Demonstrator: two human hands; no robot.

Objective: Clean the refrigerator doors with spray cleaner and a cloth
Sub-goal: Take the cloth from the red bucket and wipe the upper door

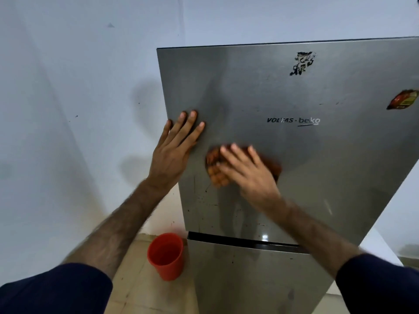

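Left hand flat, fingers spread, bracing upper door at its 9 o'clock edge; right hand splayed open, pressing orange cloth just beside it; risk: cloth slips from under the palm; specks at 6 o'clock get missed; red cup below could be kicked.

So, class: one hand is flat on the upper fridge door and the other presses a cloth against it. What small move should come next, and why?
Probably slide the cloth under the right hand downward: dark specks show on the upper door just below it. The left hand lies flat near the door's edge, likely steadying it.
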